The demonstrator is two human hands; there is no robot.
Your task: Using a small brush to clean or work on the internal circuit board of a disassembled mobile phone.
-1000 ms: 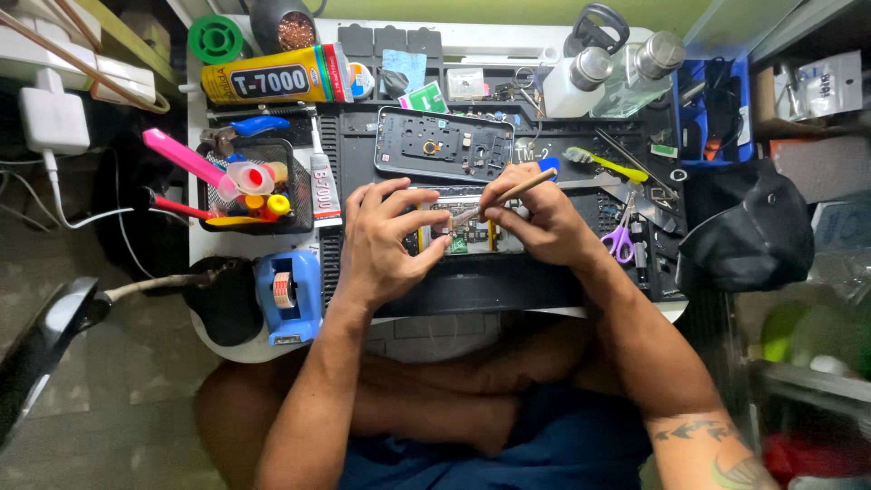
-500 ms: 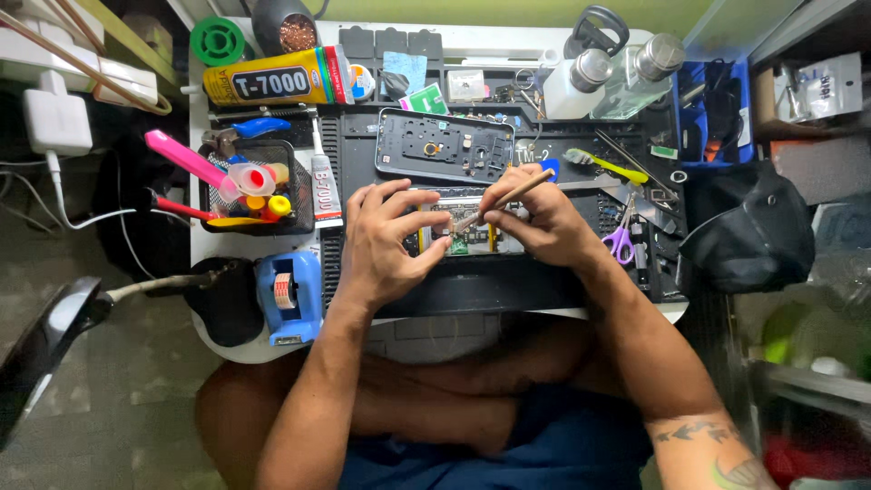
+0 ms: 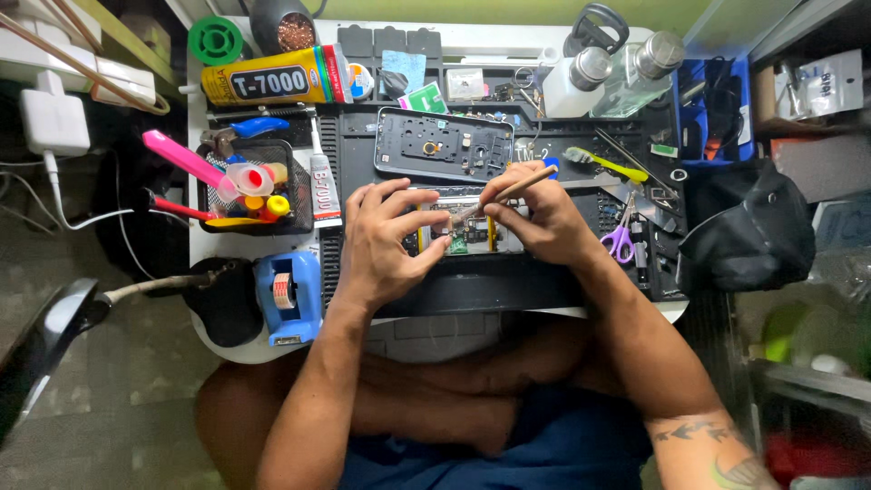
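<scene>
- Head view: the opened phone (image 3: 467,231) lies on the dark work mat (image 3: 490,290), near the front edge of the table (image 3: 218,340), with its circuit board uncovered.
- The left hand (image 3: 386,245) is curled on the left end of the phone; thumb and fingers pinch its edge to keep it steady.
- The right hand (image 3: 540,218) is on the right end of the phone and holds a thin wooden stick (image 3: 508,192) like a pen. The tip of the stick points down to the board, between the two hands.
- Just behind the phone lies a separate back cover (image 3: 445,145), inner side up.
- Risk, as I judge it: if the stick presses too hard or slips, it could scratch the board or tear a small connector, because the parts there are very fine.
- If the left hand loosens, the phone could slide on the mat and the tip would miss its place.
- To the right of the phone are purple scissors (image 3: 620,240) and small tools; a wide move of the right elbow could push them off the table.
- To the left of the phone stands a glue tube (image 3: 322,186), close enough to be knocked.
</scene>
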